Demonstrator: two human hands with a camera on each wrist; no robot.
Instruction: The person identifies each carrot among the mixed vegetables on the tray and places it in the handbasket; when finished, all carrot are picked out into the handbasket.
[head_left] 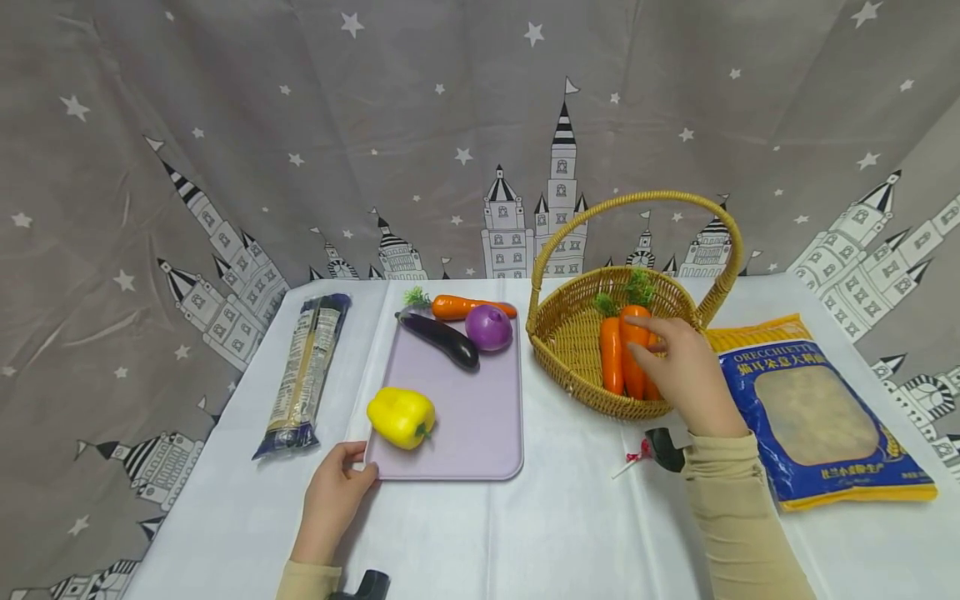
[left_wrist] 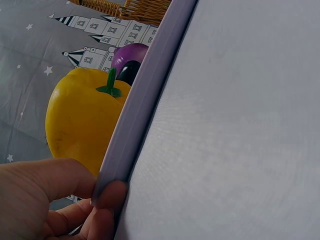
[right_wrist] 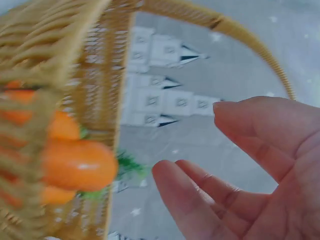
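My left hand (head_left: 337, 487) pinches the near left corner of a lilac tray (head_left: 480, 433), thumb above and fingers below the rim in the left wrist view. On the tray lie a yellow bell pepper (head_left: 402, 417), an eggplant (head_left: 442, 337), a purple onion (head_left: 489, 327) and a carrot (head_left: 468, 307) along the far edge. Over the wicker basket (head_left: 566, 379) is my right hand (head_left: 686, 371), its thumb and fingers spread apart. Several carrots (head_left: 612, 358) rest in the basket below it. In the right wrist view a gap shows between the fingers and the carrots (right_wrist: 82, 165).
A pack of long pasta (head_left: 303, 375) lies left of the tray. A blue and yellow orecchiette bag (head_left: 821, 412) is at the right. Near the right wrist lies a small red-wrapped lollipop (head_left: 637, 454). The basket's tall handle (head_left: 637, 198) arches over it; a grey curtain (head_left: 420, 108) hangs behind.
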